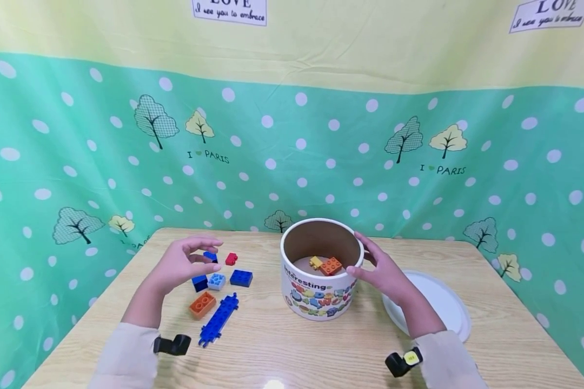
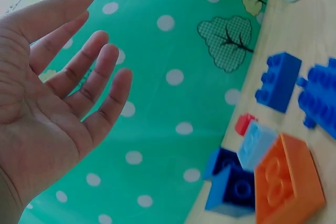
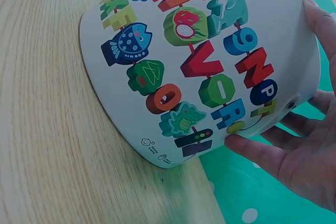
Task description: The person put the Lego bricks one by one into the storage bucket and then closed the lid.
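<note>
My left hand (image 1: 182, 265) hovers over the left part of the table, fingers loosely bent and holding nothing. Beneath and beside it lie a red brick (image 1: 231, 259), a light blue brick (image 1: 216, 281), an orange brick (image 1: 202, 305), a few dark blue bricks (image 1: 241, 277) and a long blue base piece (image 1: 219, 319). A white printed bucket (image 1: 319, 294) stands upright, lidless, at the table's middle. With thumb and fingers spread around its right side at the rim, my right hand (image 1: 382, 270) holds it. Inside the bucket are an orange brick (image 1: 331, 266) and a small yellow brick (image 1: 315, 262).
A round white lid (image 1: 448, 302) lies flat on the wooden table (image 1: 292, 351), to the right of the bucket and partly under my right forearm. Behind the table hangs a green and yellow patterned cloth (image 1: 292, 135).
</note>
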Demonstrator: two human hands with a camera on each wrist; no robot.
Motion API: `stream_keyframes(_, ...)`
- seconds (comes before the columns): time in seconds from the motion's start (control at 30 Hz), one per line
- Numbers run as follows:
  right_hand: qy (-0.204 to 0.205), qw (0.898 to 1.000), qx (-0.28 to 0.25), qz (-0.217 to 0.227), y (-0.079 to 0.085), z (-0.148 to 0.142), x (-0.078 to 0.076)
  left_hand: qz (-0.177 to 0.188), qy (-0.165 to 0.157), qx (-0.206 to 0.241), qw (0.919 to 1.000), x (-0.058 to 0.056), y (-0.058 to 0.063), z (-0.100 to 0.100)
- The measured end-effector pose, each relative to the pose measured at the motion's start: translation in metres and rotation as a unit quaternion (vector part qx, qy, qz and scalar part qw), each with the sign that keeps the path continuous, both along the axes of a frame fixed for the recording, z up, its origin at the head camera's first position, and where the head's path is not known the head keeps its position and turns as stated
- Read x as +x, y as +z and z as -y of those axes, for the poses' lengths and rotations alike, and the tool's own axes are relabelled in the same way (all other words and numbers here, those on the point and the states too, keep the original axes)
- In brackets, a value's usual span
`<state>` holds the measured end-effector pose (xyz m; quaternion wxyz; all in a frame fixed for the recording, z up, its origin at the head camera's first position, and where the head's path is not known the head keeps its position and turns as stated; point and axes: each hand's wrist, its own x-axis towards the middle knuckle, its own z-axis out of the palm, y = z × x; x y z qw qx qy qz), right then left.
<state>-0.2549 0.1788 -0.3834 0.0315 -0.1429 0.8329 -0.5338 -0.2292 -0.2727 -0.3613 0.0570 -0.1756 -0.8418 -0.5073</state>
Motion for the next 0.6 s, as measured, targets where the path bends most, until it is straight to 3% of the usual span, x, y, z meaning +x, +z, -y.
stream_keyframes(0.33,0.003,1.000,0.006,-0.007,0.000,-0.001,-0.001,-0.003,0.020,0.008,0.9998,0.021,-0.019,0.025)
stream_keyframes(0.6,0.003,1.000,0.012,-0.001,0.002,-0.002,-0.002,0.013,0.059,-0.008,0.9981,0.031,-0.032,0.045)
